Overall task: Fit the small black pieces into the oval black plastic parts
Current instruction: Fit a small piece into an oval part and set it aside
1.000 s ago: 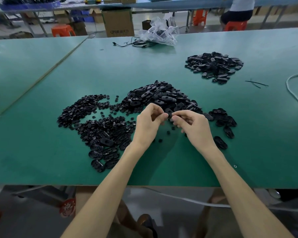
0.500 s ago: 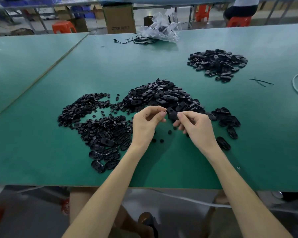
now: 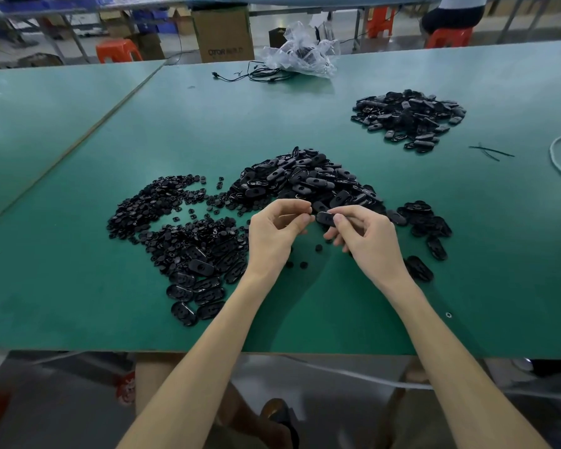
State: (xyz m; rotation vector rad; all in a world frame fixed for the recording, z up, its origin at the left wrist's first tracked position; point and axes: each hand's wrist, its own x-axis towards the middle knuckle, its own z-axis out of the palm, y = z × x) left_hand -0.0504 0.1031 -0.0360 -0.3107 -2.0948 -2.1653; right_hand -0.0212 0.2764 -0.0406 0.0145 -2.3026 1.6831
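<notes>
One view only, the head camera, so I read all from it. Both hands are raised a little above the green table [image 3: 78,286], in front of the central heap of oval parts [image 3: 305,179] — I judge this keeps supply close and the work in sight. The right hand [image 3: 366,241] pinches one oval part [image 3: 325,218] between thumb and forefinger, flat face up, so that its middle hole is open to the left hand [image 3: 272,234]. The left hand's thumb and forefinger are pressed together at the part's left end; whether a small piece sits between them I cannot tell. The oval part is glossy black, a rounded lozenge. The small black pieces [image 3: 149,205] lie heaped to the left — some loose ones [image 3: 319,248] under the hands.
</notes>
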